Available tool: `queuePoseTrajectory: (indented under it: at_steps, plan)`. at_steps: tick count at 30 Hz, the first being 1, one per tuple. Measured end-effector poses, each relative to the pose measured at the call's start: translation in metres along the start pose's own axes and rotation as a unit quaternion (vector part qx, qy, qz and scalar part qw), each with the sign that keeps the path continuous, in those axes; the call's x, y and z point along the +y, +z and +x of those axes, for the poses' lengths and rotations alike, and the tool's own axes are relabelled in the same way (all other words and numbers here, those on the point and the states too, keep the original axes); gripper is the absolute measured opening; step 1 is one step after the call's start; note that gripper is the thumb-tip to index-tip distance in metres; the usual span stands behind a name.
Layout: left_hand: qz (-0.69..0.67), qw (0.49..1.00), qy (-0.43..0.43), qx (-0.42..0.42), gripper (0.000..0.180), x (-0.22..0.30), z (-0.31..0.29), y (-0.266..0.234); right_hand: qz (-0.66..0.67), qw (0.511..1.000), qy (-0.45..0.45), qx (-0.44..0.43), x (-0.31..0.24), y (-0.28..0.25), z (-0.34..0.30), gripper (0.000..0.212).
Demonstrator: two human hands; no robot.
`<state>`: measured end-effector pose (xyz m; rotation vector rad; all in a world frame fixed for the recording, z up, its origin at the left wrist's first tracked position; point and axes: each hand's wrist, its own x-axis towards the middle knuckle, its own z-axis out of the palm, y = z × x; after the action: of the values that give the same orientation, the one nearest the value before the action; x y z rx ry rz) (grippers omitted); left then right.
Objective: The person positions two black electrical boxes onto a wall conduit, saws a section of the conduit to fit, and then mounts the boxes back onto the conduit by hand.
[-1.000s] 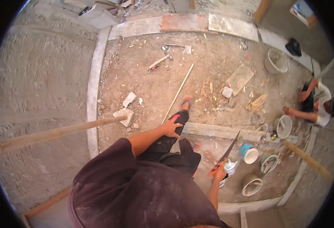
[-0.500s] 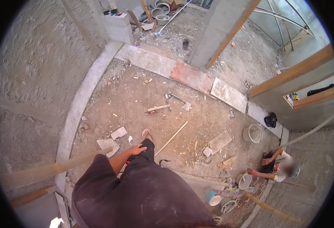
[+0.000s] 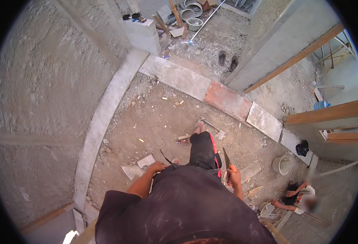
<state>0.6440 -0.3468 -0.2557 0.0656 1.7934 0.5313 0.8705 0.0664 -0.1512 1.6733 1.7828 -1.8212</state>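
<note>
My right hand (image 3: 234,178), beside my right hip, is closed around the orange handle of a saw (image 3: 226,156). Its tapering blade points forward, away from me. At my left hip, my left hand (image 3: 158,166) is curled against my dark clothing; what its fingers hold, if anything, is hidden. A thin dark strap (image 3: 166,157) sticks out next to it. In front of my forward foot lies a hammer (image 3: 212,125) on the dirt floor. A second, wooden-handled tool (image 3: 183,139) lies partly behind that foot.
Broken blocks (image 3: 146,161) lie near my left hand. A raised concrete beam (image 3: 101,118) curves along the left wall. Pale slabs (image 3: 179,75) line the far threshold. A co-worker (image 3: 299,199) crouches at the right by a bucket (image 3: 266,208); another bucket (image 3: 282,165) stands farther off.
I have stepped forward, and a foot now stands beside the hammer. My right hand has come into view with the saw. My left hand has moved from my leg to my hip.
</note>
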Motion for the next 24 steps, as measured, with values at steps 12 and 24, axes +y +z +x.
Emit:
queuePoseTrajectory:
  at_steps: [12, 24]
  plan:
    - [-0.108, 0.933, 0.060, 0.339, 0.044, 0.138, 0.083, -0.156, -0.307, 0.922, -0.233, 0.025, -0.314, 0.099, 0.250, 0.035]
    - [-0.310, 0.891, 0.050, 0.327, 0.035, 0.336, 0.248, -0.390, -0.012, 0.846, -0.516, 0.134, -0.663, 0.099, 0.206, 0.060]
